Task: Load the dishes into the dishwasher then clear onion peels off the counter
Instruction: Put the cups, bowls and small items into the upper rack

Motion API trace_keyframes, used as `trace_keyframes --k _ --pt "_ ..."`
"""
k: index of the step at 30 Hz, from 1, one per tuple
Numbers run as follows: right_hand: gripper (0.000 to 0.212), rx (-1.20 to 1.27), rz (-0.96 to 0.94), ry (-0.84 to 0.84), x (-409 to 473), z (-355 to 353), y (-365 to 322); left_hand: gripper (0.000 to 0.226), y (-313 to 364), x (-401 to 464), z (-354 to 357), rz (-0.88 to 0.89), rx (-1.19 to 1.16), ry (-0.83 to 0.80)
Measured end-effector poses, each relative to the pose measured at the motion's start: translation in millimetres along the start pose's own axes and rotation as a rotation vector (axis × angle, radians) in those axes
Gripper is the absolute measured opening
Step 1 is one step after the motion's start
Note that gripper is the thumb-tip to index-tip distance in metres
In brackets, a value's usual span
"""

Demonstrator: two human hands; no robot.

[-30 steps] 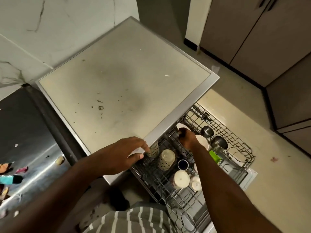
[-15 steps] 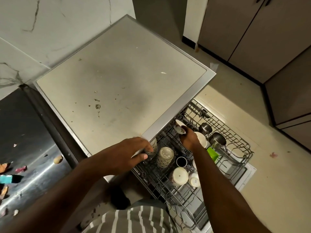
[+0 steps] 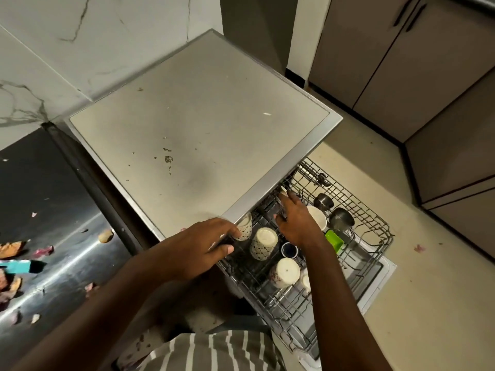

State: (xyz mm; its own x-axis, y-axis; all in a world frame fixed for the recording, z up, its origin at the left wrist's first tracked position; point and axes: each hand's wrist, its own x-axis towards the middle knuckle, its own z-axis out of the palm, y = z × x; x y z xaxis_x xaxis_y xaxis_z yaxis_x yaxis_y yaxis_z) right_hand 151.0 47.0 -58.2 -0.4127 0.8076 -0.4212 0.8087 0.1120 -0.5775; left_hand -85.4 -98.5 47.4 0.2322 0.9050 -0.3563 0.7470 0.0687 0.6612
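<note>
The dishwasher's wire rack (image 3: 369, 220) is pulled out below the grey dishwasher top (image 3: 198, 124). My left hand (image 3: 198, 250) grips a patterned cup (image 3: 246, 228) at the rack's back left corner, partly under the top's edge. My right hand (image 3: 297, 220) reaches over the rack with fingers stretched out, fingertips touching a small white dish (image 3: 282, 189) near the back. In the rack stand another patterned cup (image 3: 263, 243) upside down, a small blue cup (image 3: 288, 249), a white floral mug (image 3: 284, 271), a white bowl (image 3: 318, 219) and two steel cups (image 3: 340, 220). Onion peels (image 3: 12, 249) lie on the black counter (image 3: 53, 188) at left.
A green plastic piece (image 3: 334, 240) sits in the rack beside the steel cups. A teal object (image 3: 16, 266) and a round brown scrap (image 3: 105, 236) lie on the counter. Brown cabinets (image 3: 388, 62) stand across the beige floor (image 3: 428, 290). A pink peel (image 3: 419, 248) lies on the floor.
My right hand has moved the small white dish toward the rack's back and its fingers have straightened. My left hand stays on the patterned cup.
</note>
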Motion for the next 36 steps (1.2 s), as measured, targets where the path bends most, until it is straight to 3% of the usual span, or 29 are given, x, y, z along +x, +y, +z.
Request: trace_keyframes --k 6,11,18,24,36 --pt "0.047 -0.239 -0.138 0.151 -47.9 -22.5 -72.2 0.048 -22.4 -53.9 -12.7 -0.038 0.023 0.100" --pt "0.043 -0.249 -0.362 0.161 -74.5 6.7 -160.6 0.057 -51.3 -130.4 -28.5 -0.136 0.005 0.289" --pt "0.047 -0.250 -0.663 -0.063 -98.8 124.3 -284.4 0.061 -122.8 -278.3 -19.0 -0.323 -0.081 0.516" --pt "0.053 -0.246 -0.804 -0.285 -133.7 209.8 -361.7 0.058 -161.0 -379.2 -5.6 -0.457 -0.152 0.642" --pt "0.057 -0.296 -0.938 -0.550 -151.0 258.9 -435.8 0.062 -183.3 -456.4 13.0 -0.646 -0.289 0.810"
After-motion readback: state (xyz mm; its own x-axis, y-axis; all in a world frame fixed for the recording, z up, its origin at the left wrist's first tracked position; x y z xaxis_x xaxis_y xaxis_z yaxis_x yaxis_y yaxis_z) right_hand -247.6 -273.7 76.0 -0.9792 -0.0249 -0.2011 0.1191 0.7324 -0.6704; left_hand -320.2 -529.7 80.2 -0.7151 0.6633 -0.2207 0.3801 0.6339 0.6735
